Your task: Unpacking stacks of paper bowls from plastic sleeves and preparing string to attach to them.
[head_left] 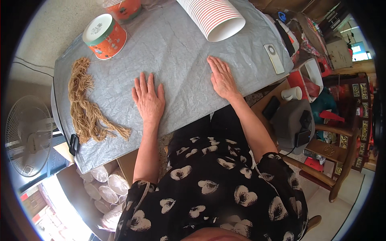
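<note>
My left hand [149, 99] lies palm down on the grey table cover [177, 52], its fingers spread and nothing in it. To its left is a bundle of tan twine [82, 100], loosely gathered in the middle. My right hand [223, 80] also rests flat on the cover, fingers stretched out close together, holding nothing. Beyond it a long stack of nested white paper tubs [213, 18] with red-edged rims lies on its side, the open end toward me. An orange and green printed tub [105, 37] stands upside down at the far left.
Behind that tub is another orange tub [124, 9]. A phone [274, 59] lies near the table's right edge, and a black clip [74, 144] grips the left corner. A fan [30, 134] stands at left; below is a box of wrapped tubs [106, 188]. A wooden chair [327, 154] is at right.
</note>
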### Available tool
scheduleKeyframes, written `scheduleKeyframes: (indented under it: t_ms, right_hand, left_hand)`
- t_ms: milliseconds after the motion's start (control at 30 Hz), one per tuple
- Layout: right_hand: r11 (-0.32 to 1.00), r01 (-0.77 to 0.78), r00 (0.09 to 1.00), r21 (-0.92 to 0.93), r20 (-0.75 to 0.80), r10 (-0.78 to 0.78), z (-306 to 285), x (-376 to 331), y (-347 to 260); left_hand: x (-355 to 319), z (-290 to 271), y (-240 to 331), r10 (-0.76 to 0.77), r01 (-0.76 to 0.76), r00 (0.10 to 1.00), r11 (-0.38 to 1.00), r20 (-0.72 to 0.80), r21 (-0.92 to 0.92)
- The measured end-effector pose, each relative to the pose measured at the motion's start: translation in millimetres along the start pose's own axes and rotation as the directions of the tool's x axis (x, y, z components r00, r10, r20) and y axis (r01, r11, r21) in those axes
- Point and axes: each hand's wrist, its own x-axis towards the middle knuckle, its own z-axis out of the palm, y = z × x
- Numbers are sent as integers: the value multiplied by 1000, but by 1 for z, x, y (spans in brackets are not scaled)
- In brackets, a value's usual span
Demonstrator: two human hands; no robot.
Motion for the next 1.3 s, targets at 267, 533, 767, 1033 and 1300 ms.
scheduleKeyframes:
  t_ms: [267,533,767,1033,1300]
  right_hand:
    - [1000,-13,1000,18,18,13,-1,1,4]
    - [999,35,999,24,0,-35,-6,3,3]
    - [998,41,998,42,53,-43,-6,4,5]
    - [997,63,998,51,18,-64,-4,1,7]
    - [985,85,993,148,-97,-71,-2,4,10]
  left_hand:
    - [3,0,8,-16,15,1000,999,17,36]
    - [7,2,10,-27,28,999,997,-21,69]
    - [7,0,12,-37,40,998,995,-41,87]
    - [6,-1,13,-25,28,999,995,-33,100]
    - [4,3,10,-11,15,999,993,-42,113]
